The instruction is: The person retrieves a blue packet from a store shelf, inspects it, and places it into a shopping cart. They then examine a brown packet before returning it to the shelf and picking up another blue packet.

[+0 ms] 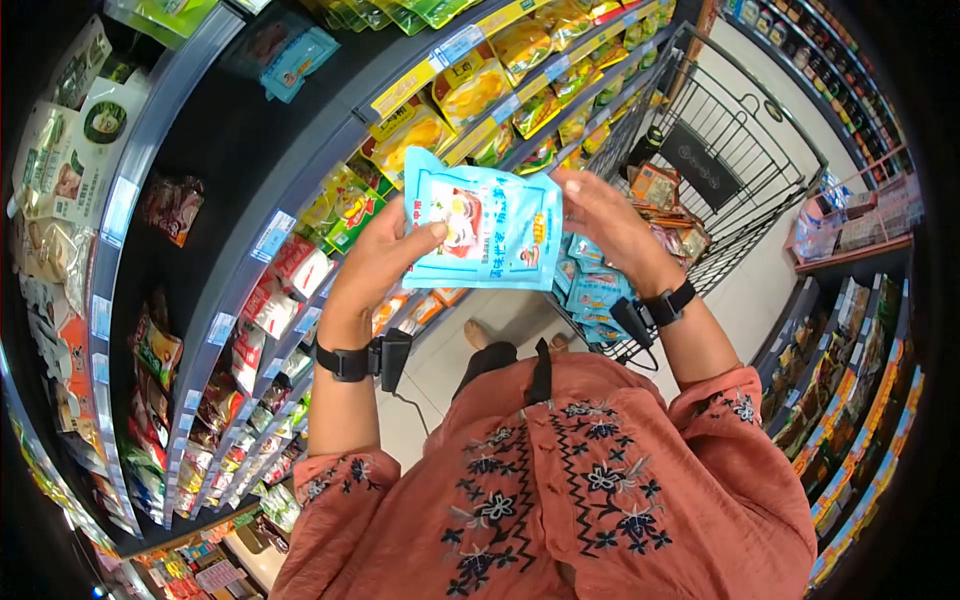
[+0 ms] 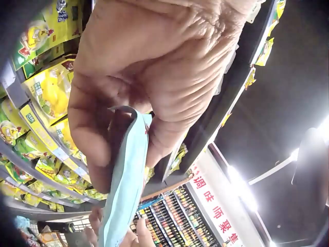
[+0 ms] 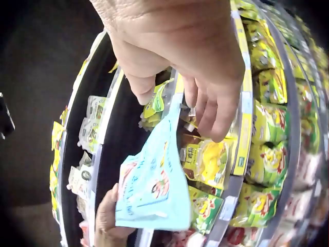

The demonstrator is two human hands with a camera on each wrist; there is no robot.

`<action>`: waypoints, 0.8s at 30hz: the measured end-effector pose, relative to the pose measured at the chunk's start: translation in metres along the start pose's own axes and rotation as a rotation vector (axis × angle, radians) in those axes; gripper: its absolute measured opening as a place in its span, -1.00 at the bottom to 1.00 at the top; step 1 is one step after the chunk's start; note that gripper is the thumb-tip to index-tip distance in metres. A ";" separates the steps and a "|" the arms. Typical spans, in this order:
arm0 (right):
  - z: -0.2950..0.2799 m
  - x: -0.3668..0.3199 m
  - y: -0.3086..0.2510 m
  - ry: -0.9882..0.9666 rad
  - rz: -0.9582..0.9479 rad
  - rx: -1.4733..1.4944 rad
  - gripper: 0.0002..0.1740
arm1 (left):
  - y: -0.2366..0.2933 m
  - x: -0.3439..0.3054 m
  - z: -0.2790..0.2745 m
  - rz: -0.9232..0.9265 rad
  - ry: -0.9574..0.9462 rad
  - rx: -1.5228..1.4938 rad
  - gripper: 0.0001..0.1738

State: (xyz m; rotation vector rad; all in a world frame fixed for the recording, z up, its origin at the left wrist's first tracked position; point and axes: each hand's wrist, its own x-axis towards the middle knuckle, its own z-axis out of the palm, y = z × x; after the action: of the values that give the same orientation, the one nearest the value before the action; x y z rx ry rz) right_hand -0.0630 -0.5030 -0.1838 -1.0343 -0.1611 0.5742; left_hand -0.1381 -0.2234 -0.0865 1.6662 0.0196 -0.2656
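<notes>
A light blue seasoning packet (image 1: 483, 225) with a food picture and Chinese print faces up in front of the person's chest. My left hand (image 1: 378, 248) pinches its left edge, thumb on the front and fingers behind. In the left wrist view the left hand (image 2: 149, 67) grips the edge of the packet (image 2: 126, 175). My right hand (image 1: 612, 225) is beside the packet's right edge. From the right wrist view, the right hand's thumb and fingers (image 3: 208, 110) stand apart near the top corner of the packet (image 3: 154, 180).
Shelves with yellow and green packets (image 1: 410, 130) stand ahead and left. Another blue packet (image 1: 298, 62) lies on an upper dark shelf. A black wire cart (image 1: 750, 110) at the right holds several blue packets (image 1: 597, 285) and brown packages (image 1: 660, 195). More racks (image 1: 840, 370) line the right.
</notes>
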 end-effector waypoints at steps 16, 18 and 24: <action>0.048 0.028 -0.013 -0.452 0.220 -0.231 -0.43 | 0.002 0.018 -0.026 -0.006 -0.189 0.373 -0.47; 0.058 0.028 -0.008 -0.433 0.260 -0.124 -0.40 | 0.000 0.023 -0.035 0.038 -0.168 0.411 -0.48; 0.085 0.044 -0.020 -0.334 0.174 -0.001 -0.46 | 0.025 0.016 -0.054 0.076 0.080 0.133 -0.36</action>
State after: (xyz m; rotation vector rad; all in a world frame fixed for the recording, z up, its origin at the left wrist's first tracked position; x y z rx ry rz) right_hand -0.0518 -0.4229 -0.1294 -0.9531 -0.3672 0.9040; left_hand -0.1093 -0.1755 -0.0600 1.8047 -0.0012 -0.1451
